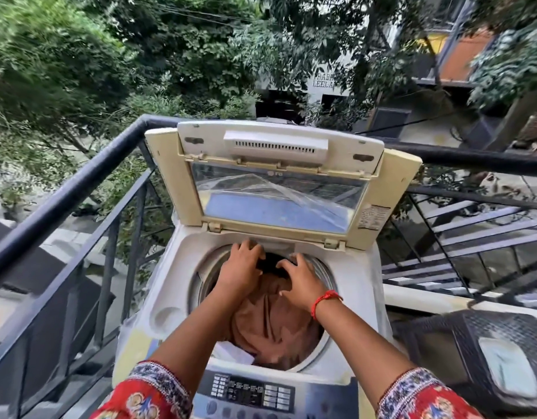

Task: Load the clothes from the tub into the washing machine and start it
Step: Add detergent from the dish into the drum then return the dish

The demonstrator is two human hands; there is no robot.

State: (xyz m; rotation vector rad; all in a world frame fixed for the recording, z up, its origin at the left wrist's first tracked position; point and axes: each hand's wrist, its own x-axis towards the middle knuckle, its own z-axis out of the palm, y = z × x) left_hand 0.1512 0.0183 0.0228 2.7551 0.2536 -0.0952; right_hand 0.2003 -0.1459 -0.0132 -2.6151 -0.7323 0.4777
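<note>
Outside, one washing machine (346,352) stands on a balcony with a black railing (64,201) and green trees (80,55) behind it. Its one lid (279,176) is up, past the hands. Two hands, left hand (241,264) and right hand (300,282), spread open, press on brown clothes (270,325) in the drum

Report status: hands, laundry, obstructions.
Both hands, left and right, pressing brown clothes into drum. Lid up. Nothing blocking.
</note>
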